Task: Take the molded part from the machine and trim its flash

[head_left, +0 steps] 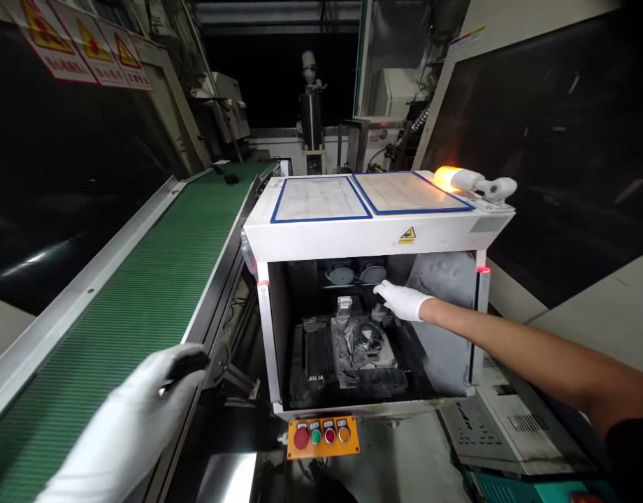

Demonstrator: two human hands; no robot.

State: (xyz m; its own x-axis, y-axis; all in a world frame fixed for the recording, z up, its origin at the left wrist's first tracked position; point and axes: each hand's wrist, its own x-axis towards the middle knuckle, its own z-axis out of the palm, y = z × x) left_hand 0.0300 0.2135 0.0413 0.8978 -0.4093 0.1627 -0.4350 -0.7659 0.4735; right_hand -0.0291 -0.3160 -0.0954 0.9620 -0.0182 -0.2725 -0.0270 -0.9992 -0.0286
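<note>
My left hand (138,405), in a white glove, is at the lower left over the edge of the green conveyor belt (143,279). Its thumb and fingers curl around a small black part (188,365), mostly hidden by the glove. My right hand (404,300), also gloved in white, reaches inside the white machine enclosure (326,234). Its fingers are drawn together above the fixture (366,342); whatever they pinch, if anything, is too small to make out. A dark round piece (368,337) sits on this fixture. Behind the hand are two grey round discs (341,275).
An orange button box (323,438) hangs below the enclosure opening. On its top right glows an amber lamp (450,179). The enclosure's side posts (269,342) frame the opening. Farther along the belt lies a small black piece (230,179). Dark machine panels flank both sides.
</note>
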